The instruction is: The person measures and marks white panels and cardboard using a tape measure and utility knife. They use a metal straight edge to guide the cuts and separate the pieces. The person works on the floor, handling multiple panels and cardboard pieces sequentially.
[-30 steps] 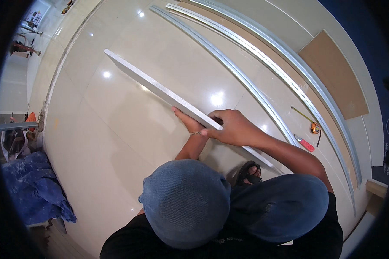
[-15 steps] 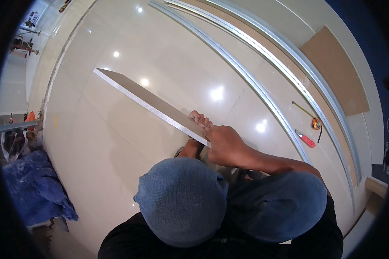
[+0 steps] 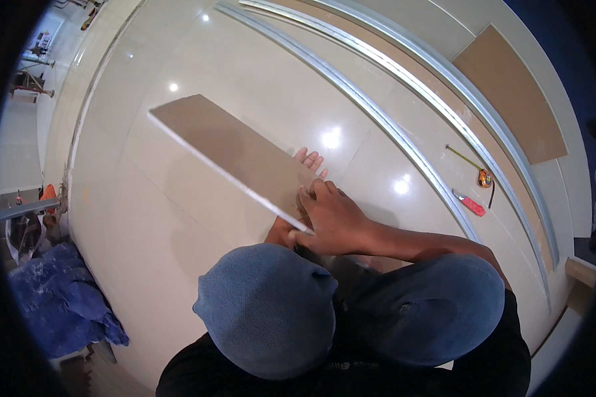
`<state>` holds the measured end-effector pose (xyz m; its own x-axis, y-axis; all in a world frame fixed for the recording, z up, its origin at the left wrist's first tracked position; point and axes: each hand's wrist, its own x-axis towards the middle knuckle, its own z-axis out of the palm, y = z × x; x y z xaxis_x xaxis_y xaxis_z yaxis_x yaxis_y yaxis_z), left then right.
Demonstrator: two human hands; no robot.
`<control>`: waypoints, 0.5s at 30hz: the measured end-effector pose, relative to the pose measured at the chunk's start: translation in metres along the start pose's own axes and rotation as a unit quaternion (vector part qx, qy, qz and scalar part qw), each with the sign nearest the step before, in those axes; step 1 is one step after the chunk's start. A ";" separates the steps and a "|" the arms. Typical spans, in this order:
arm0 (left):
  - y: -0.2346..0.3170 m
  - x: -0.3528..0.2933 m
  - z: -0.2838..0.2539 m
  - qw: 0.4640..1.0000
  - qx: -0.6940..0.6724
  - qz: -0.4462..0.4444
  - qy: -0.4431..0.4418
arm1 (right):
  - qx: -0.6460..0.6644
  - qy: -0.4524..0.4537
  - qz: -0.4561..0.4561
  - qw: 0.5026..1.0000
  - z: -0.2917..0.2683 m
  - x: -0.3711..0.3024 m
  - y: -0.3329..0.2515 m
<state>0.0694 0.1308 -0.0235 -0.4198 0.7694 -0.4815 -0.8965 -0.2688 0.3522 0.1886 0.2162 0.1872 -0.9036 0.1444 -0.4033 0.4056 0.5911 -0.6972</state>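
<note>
A long grey-brown plasterboard strip [image 3: 232, 142] with a white edge is held above the floor, slanting from my hands toward the far left. My right hand [image 3: 334, 210] grips its near end, with fingers on the top face and the thumb at the edge. Beneath the board lies my left hand [image 3: 309, 159]. Its fingers are stretched out past the far edge, while the palm is hidden under the strip. The left forearm comes up below the white edge.
Long metal channels [image 3: 371, 99] lie on the glossy tiled floor [image 3: 146, 218] to the right. A tape measure [image 3: 484, 178] and a red utility knife [image 3: 470, 203] lie beside them. Another brown board piece [image 3: 516, 99] is at the far right. A blue cloth [image 3: 63, 298] sits at the left.
The strip has tilted so its broad face now shows upward. My left fingers, curled over its far edge before, are now straightened, and my right hand has shifted slightly on the near end.
</note>
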 end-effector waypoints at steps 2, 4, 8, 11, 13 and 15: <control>0.007 0.000 0.021 0.998 0.048 0.025 -0.027 | 0.022 0.022 0.012 0.999 0.004 0.005 0.014; 0.014 -0.001 0.040 0.997 0.055 0.048 -0.041 | 0.031 0.095 0.003 0.995 0.006 0.011 0.034; 0.022 -0.019 0.055 0.991 -0.008 0.015 -0.134 | 0.098 0.130 0.004 0.987 -0.023 0.034 0.084; 0.031 -0.036 0.042 0.991 -0.021 -0.008 -0.135 | 0.243 -0.018 -0.001 0.970 -0.049 0.047 0.095; 0.039 -0.044 0.029 0.993 -0.019 -0.017 -0.117 | 0.309 -0.052 -0.042 0.949 -0.059 0.042 0.088; 0.050 -0.050 0.020 0.995 -0.015 -0.018 -0.094 | 0.253 -0.002 -0.042 0.966 -0.062 0.030 0.073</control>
<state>0.0483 0.0904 0.0339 -0.3558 0.8730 -0.3337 -0.9156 -0.2539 0.3119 0.1820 0.3130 0.1609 -0.9365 0.1082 -0.3337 0.3464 0.1361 -0.9281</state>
